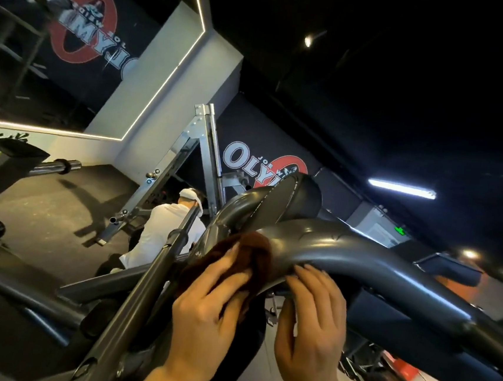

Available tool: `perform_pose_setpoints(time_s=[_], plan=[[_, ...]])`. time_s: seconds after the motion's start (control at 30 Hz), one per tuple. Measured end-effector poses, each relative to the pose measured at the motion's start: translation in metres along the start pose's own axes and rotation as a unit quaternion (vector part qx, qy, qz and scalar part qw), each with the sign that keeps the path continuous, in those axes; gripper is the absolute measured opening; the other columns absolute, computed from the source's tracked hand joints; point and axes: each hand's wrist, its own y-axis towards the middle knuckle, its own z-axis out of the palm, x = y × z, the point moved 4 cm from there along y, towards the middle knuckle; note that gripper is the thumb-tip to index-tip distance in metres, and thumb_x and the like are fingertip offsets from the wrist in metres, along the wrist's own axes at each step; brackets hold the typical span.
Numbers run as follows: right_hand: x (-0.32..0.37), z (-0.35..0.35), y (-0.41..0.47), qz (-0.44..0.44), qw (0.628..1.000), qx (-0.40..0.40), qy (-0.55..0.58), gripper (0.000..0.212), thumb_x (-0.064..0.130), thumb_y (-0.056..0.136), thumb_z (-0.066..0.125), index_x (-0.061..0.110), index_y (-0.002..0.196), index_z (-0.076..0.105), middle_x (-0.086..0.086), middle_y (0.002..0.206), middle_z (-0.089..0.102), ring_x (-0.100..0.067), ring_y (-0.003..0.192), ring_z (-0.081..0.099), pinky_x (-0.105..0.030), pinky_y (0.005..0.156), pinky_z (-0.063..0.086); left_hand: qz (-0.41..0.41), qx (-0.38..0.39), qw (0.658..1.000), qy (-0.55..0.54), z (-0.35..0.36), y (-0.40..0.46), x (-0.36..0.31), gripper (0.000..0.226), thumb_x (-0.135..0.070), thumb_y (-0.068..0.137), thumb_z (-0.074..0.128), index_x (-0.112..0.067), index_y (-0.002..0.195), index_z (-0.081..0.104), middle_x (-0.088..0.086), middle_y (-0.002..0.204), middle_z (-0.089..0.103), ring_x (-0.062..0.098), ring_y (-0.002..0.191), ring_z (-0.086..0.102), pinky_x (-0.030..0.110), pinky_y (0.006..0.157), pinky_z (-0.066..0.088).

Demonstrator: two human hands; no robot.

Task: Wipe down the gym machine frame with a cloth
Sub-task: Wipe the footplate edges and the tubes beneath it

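— Where is the cloth right now?

— A dark brown, crumpled, fuzzy cloth (pixel 237 261) sits against the underside of a thick, curved, dark grey metal frame tube (pixel 345 254), just where the tube bends. The left hand (pixel 204 311) is on the cloth with its fingers (pixel 229 277) curled into the folds, gripping it and pressing it to the metal.

— And the other hand?

— The right hand (pixel 312 325) is just beside it, empty of cloth. Its fingers are bent over, with the tips touching the tube's lower edge; they look to be steadying it rather than wrapping right round it.

— How much of the wiping is done?

— Hard to judge. The grey tube shines under the ceiling lights, but no clean-versus-dusty line shows on it. The cloth covers only the bend; the long run sloping down to the right is uncovered, as is the slim black straight bar (pixel 150 275) at the left. My guess is that most of the frame remains.

— Anything else nearby?

— A black padded roller (pixel 303 195) above the bend, and farther off a person in a white shirt (pixel 162 237) crouching on the dark gym floor.
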Motion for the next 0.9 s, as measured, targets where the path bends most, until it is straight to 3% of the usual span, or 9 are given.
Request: perform_pose_setpoints(time_s=[0.1,0.23,0.33,0.43,0.5,0.6,0.67,0.8,0.9], plan=[[-0.008,-0.006,0.008,0.024,1.0,0.013,-0.005,0.037,0.01,0.088,0.048,0.008,0.125,0.055,-0.014,0.129,0.06,-0.025,0.129,0.048,-0.047,0.107,0.04,-0.093,0.076,0.993,-0.009,0.015,0.036,-0.003,0.039,-0.026,0.09,0.064,-0.023,0.128,0.061,-0.017,0.131,0.048,-0.003,0.123,0.043,0.014,0.102,0.035],[-0.013,-0.012,0.023,0.05,0.998,0.024,0.003,0.041,0.012,0.088,0.047,0.003,0.126,0.06,-0.013,0.134,0.058,-0.024,0.132,0.046,-0.045,0.109,0.038,-0.099,0.181,0.978,-0.01,0.048,0.077,-0.013,0.036,-0.029,0.095,0.058,-0.027,0.132,0.059,-0.011,0.144,0.048,0.01,0.132,0.045,0.026,0.108,0.032],[-0.014,-0.014,0.022,0.062,0.998,0.027,0.019,0.038,0.013,0.088,0.047,0.004,0.12,0.064,-0.01,0.132,0.06,-0.021,0.131,0.047,-0.043,0.111,0.037,-0.029,0.153,0.988,-0.017,0.044,0.066,-0.033,0.039,-0.013,0.087,0.068,-0.028,0.123,0.066,-0.013,0.139,0.053,-0.001,0.128,0.046,0.019,0.112,0.031],[-0.021,-0.019,0.009,0.056,0.998,0.019,0.017,0.037,0.013,0.086,0.049,0.005,0.117,0.066,-0.01,0.13,0.061,-0.02,0.13,0.048,-0.038,0.113,0.034,0.042,0.127,0.991,0.017,0.034,0.047,-0.039,0.047,0.002,0.077,0.075,-0.02,0.118,0.069,-0.008,0.135,0.056,0.0,0.127,0.043,0.014,0.112,0.027],[-0.028,-0.023,0.003,0.063,0.998,0.016,0.013,0.039,0.013,0.085,0.048,0.004,0.12,0.064,-0.011,0.13,0.061,-0.02,0.13,0.047,-0.038,0.113,0.033,0.05,0.134,0.989,0.048,0.035,0.05,-0.04,0.047,-0.005,0.08,0.075,-0.02,0.123,0.066,-0.007,0.138,0.054,0.004,0.125,0.048,0.02,0.108,0.034],[-0.04,-0.029,0.006,0.092,0.996,0.004,0.01,0.046,0.012,0.083,0.047,0.002,0.127,0.058,-0.013,0.134,0.057,-0.021,0.132,0.044,-0.038,0.113,0.032,-0.026,0.18,0.979,0.091,0.053,0.073,-0.045,0.043,-0.03,0.092,0.063,-0.027,0.134,0.057,-0.01,0.145,0.047,0.014,0.126,0.051,0.027,0.103,0.037],[-0.045,-0.033,0.013,0.107,0.994,-0.002,0.026,0.05,0.011,0.083,0.047,0.003,0.133,0.05,-0.013,0.136,0.056,-0.021,0.133,0.045,-0.038,0.112,0.034,-0.042,0.197,0.971,0.127,0.069,0.082,-0.054,0.039,-0.036,0.097,0.053,-0.026,0.134,0.057,-0.009,0.148,0.045,0.018,0.127,0.051,0.034,0.103,0.039],[-0.048,-0.039,0.021,0.137,0.985,-0.01,0.1,0.047,0.013,0.088,0.047,0.005,0.133,0.048,-0.01,0.131,0.058,-0.021,0.127,0.052,-0.042,0.103,0.045,0.037,0.175,0.976,0.127,0.081,0.077,-0.068,0.032,-0.024,0.093,0.062,-0.023,0.125,0.066,-0.005,0.141,0.053,0.018,0.124,0.055,0.033,0.105,0.041],[-0.051,-0.044,0.021,0.152,0.98,-0.023,0.128,0.041,0.015,0.088,0.047,0.006,0.128,0.054,-0.005,0.125,0.059,-0.017,0.121,0.053,-0.042,0.1,0.047,0.073,0.197,0.969,0.131,0.08,0.078,-0.066,0.035,-0.027,0.091,0.063,-0.025,0.127,0.064,-0.006,0.142,0.052,0.018,0.125,0.055,0.036,0.105,0.044]])
